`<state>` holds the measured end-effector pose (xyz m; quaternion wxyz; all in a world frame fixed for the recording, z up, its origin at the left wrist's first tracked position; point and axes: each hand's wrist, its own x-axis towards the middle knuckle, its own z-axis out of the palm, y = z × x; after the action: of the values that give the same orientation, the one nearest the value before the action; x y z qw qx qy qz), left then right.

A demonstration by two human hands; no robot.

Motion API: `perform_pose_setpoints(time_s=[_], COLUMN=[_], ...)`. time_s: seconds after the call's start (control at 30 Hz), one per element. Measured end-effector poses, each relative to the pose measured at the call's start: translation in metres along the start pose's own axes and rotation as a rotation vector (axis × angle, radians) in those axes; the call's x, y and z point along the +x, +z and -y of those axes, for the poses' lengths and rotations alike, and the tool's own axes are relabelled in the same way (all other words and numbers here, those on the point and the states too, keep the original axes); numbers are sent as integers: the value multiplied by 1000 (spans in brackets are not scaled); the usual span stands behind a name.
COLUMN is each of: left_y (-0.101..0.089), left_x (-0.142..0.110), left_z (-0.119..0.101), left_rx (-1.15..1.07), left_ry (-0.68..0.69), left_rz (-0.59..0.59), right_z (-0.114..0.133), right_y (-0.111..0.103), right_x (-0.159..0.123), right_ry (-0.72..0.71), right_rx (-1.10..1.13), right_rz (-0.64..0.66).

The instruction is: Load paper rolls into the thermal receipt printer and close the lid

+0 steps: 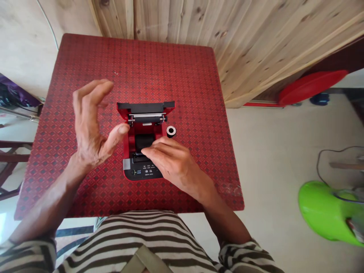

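A small red and black receipt printer sits in the middle of the red patterned table with its lid swung open toward the far side. My right hand lies over the printer's right front, fingers flat and reaching into the open paper bay. My left hand hovers raised just left of the printer, fingers apart and curved, thumb tip near the printer's left wall, holding nothing. A small white spool with a black core lies on the table by the printer's right side.
Wooden plank wall stands behind the table. A red plastic object leans at the right, and a green plastic stool stands on the pale floor. Dark furniture legs show at the left edge.
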<state>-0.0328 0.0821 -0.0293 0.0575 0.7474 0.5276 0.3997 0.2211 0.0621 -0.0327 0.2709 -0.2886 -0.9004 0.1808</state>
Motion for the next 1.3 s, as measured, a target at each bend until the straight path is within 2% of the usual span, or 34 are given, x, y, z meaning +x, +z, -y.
perform_pose_setpoints(time_s=[0.1,0.17,0.33,0.5,0.67,0.83,1.0,1.1,1.2,1.3], left_y=[9,13,7,0,5,8,6,7,9,12], left_x=[16,15,1,-22,-52,-57,-52,-52,-58,-74], left_z=[0,-1,-8,-9,1,1,1,2,-1,-8], left_rx=[-93,-155,-195,-211,-95,-20,-17,-12,16,12], left_ry=[107,100,76,241,389,471,526,525,498,362], left_rz=[115,151,146,212,253,229,235,238,236,158], right_z=[6,10,19,23,23,20,18,15,9,1], right_y=[3,4,-1,3,7,9,10,7,6,12], right_x=[-6,-9,-12,-22,-29,-30,-33,-36,-41,-51], right_ry=[-43,-66,-158,-262,-253,-246,-216,-184,-70,108], right_rx=[-91,-134,-253,-392,-447,-394,-328,-304,-216,-126], right_rz=[-92,-133,-130,-110,-117,-152,-178,-236,-389,-537])
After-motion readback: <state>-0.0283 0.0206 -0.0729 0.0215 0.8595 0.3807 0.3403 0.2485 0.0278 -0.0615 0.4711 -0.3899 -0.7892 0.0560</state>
